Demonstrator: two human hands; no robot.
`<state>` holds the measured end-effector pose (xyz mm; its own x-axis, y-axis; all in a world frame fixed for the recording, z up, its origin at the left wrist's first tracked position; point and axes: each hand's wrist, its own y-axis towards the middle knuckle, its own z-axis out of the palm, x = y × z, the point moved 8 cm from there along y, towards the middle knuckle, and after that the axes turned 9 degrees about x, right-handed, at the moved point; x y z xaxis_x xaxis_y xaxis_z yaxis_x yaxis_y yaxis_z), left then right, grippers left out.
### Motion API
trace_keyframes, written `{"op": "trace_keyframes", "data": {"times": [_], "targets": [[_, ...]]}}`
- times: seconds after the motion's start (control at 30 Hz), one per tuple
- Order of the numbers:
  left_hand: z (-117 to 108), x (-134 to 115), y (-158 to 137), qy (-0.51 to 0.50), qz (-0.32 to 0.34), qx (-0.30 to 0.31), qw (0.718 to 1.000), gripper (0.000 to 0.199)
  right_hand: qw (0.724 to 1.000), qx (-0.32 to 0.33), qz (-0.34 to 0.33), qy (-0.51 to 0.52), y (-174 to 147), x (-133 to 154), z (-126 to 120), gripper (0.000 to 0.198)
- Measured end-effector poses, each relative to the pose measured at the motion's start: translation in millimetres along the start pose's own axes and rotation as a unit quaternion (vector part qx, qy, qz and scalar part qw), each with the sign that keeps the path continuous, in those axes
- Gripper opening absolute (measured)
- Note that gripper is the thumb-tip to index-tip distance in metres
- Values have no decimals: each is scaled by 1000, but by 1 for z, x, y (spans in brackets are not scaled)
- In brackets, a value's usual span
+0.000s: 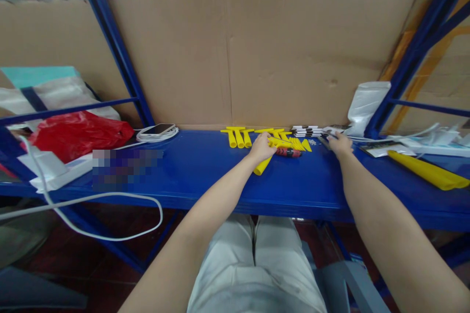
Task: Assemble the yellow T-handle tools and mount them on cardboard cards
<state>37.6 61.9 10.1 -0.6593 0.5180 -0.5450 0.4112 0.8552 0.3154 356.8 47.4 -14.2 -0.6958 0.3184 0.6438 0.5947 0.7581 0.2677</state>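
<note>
My left hand (261,146) is closed around a yellow T-shaped piece (262,167), whose tubular stem points toward me. Right beside it lies a red-and-black handle (289,152), perhaps a screwdriver's. Several flat yellow triangular pieces (301,145) sit just behind that handle. Farther right, my right hand (340,144) has its fingers bent together at a thin dark item; what it grips is too small to make out. Small silvery bits (312,142) are between the two hands. More yellow T-shaped pieces (240,138) lie in a row along the back, some partly hidden behind my left hand.
White-and-black items (307,131) are stacked against the cardboard wall (231,58). A yellow sheet-like piece (428,170) lies at right on the blue table (205,171). At left are a phone (159,129) on a coiled cable, a red bag (82,132) and a looping white cable (121,239).
</note>
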Motion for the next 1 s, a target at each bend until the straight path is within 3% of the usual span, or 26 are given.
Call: {"op": "trace_keyframes", "data": {"times": [0.07, 0.27, 0.47, 0.53, 0.63, 0.8, 1.0], "targets": [[0, 3, 0, -8, -17, 1, 1000, 35, 998, -26, 46, 34, -9, 3, -13, 51], [0, 8, -1, 1, -52, 21, 998, 22, 983, -137, 3, 119, -29, 31, -50, 48], [-3, 12, -4, 39, -87, 51, 994, 25, 935, -195, 23, 295, -39, 44, -63, 27], [-1, 12, -3, 49, -93, 71, 992, 26, 900, -164, 21, 403, -38, 52, -54, 30], [3, 13, -2, 48, -92, 96, 990, 29, 855, -48, -8, 517, -37, 74, -30, 26], [2, 13, 0, 10, -79, 72, 994, 39, 867, 172, -64, 464, -54, 108, 10, 17], [-2, 25, 1, -102, -116, 17, 988, 33, 867, 269, -45, 417, -73, 114, 30, 21]]}}
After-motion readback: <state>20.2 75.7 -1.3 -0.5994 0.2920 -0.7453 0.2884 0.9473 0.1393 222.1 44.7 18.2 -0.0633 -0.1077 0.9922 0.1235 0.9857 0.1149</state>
